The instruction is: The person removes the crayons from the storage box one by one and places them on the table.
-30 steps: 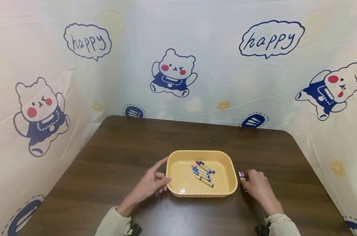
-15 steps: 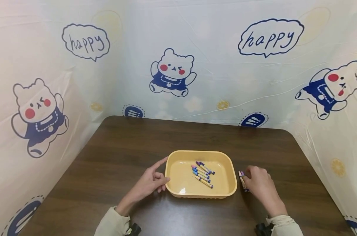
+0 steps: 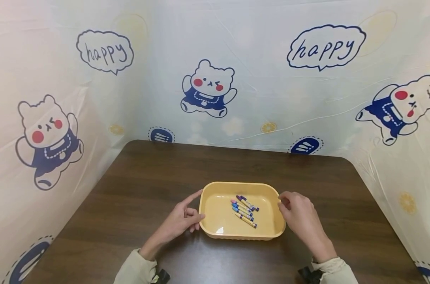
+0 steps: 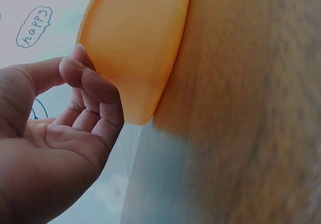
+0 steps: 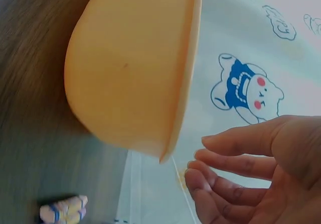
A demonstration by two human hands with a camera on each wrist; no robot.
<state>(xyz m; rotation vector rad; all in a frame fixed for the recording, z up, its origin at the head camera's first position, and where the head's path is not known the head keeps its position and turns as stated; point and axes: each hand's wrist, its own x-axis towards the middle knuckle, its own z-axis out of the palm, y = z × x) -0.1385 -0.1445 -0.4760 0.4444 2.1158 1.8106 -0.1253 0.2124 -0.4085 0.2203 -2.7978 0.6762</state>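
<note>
Fingers (image 4: 106, 96) against glossy, round-cornered tray (image 3: 216, 209)

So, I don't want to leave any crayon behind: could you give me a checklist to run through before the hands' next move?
1. Left hand at the tray: ok, it is at the rim on the left end.
2. Right hand on the tray: not ok; the right wrist view shows a gap between its fingertips and the rim.
3. Inside crayons within the walls: ok, bunched right of the middle.
4. All crayons in the tray: not ok; loose crayons lie on the table by its right end.
5. Exact number outside: cannot tell; they overlap near the picture's edge.
</note>
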